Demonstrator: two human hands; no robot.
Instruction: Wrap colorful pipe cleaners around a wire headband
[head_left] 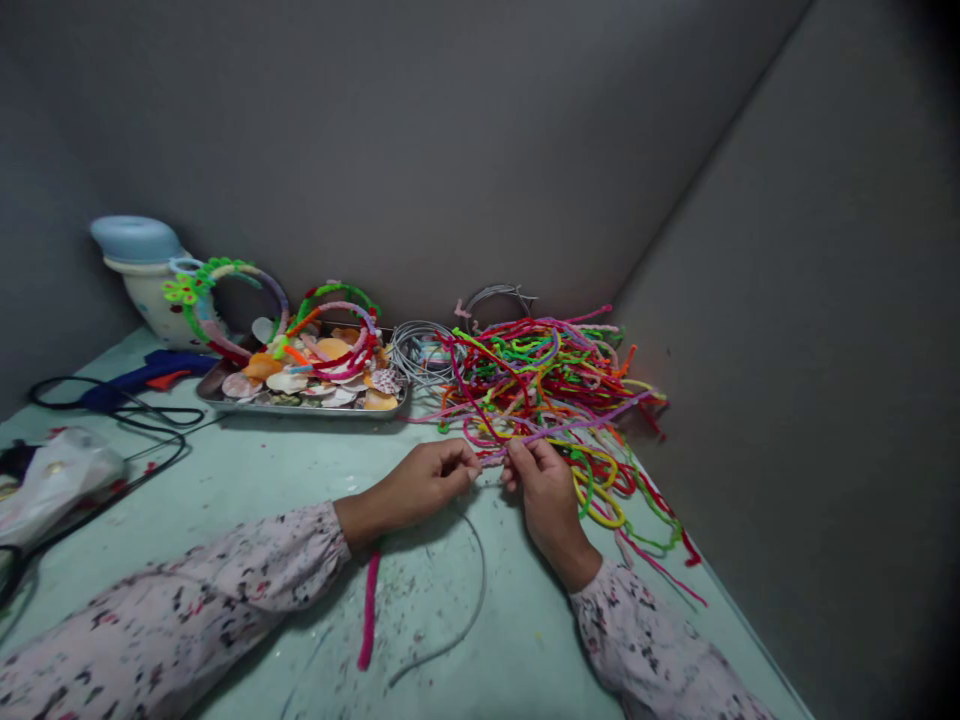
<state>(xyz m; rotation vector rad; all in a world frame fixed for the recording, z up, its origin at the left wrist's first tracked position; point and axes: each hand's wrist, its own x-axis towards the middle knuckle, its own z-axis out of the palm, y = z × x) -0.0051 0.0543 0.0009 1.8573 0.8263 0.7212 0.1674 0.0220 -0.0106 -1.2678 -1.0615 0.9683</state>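
My left hand (427,485) is closed in a pinch, with a thin grey wire (482,580) running from beneath it in a loose curve over the table. Close by on the right, my right hand (547,500) pinches a purple pipe cleaner (592,418), whose long end slants up to the right. A short pinkish stretch shows between the two hands' fingertips; whether it is wound around the wire is too small to tell. Under my left wrist lies a short magenta pipe cleaner (369,610).
A metal tray (300,408) holds seashells and fuzzy-wrapped rings. Right of it are coiled grey wire (420,350) and a tangled heap of pipe cleaners (540,370). On the left are a blue glue gun (135,378), its black cord, a white plastic bag (64,480) and a blue-lidded container (154,290).
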